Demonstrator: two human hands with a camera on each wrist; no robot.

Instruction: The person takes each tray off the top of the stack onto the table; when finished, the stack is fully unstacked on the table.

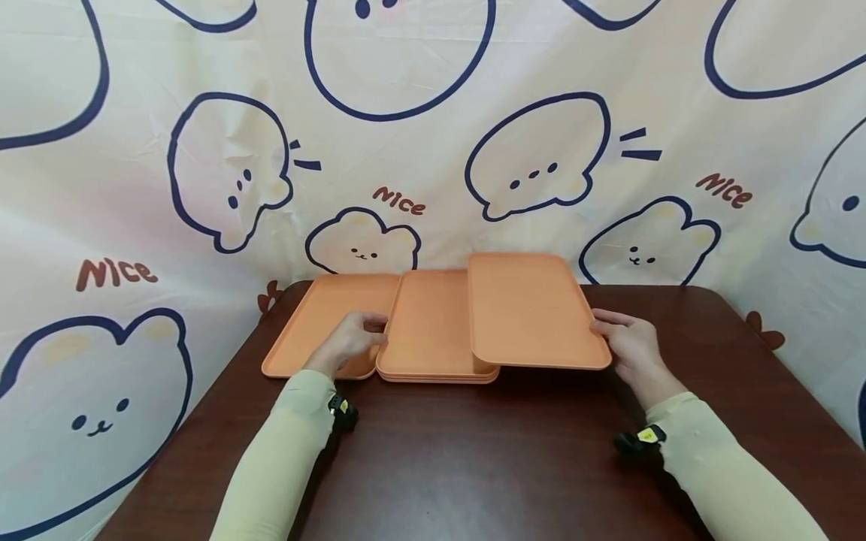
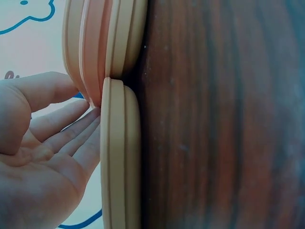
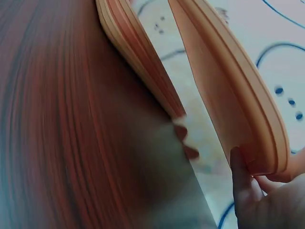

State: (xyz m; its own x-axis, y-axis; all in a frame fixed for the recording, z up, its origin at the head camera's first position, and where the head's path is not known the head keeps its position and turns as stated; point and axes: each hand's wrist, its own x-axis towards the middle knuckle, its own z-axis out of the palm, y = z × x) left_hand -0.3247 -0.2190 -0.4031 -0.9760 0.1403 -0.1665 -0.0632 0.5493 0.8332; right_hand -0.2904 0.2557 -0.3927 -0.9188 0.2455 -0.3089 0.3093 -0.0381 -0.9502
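Observation:
My right hand (image 1: 632, 349) pinches the right edge of a flat orange tray (image 1: 534, 312), thumb on one face and fingers on the other. That tray is raised and overlaps the right part of a stack of orange trays (image 1: 433, 323) lying on the table. In the right wrist view the held tray (image 3: 238, 90) is tilted, with a gap between it and the stack (image 3: 143, 57). My left hand (image 1: 352, 338) touches the stack's left edge with fairly straight fingers. It is above another orange tray (image 1: 298, 346) at the left, whose rim meets the stack (image 2: 86, 47).
The dark brown wooden table (image 1: 473, 458) extends in front of the trays and to the right. Behind it hangs a cream cloth (image 1: 433, 165) printed with cartoon bears. A small black device (image 1: 343, 412) is worn on each wrist.

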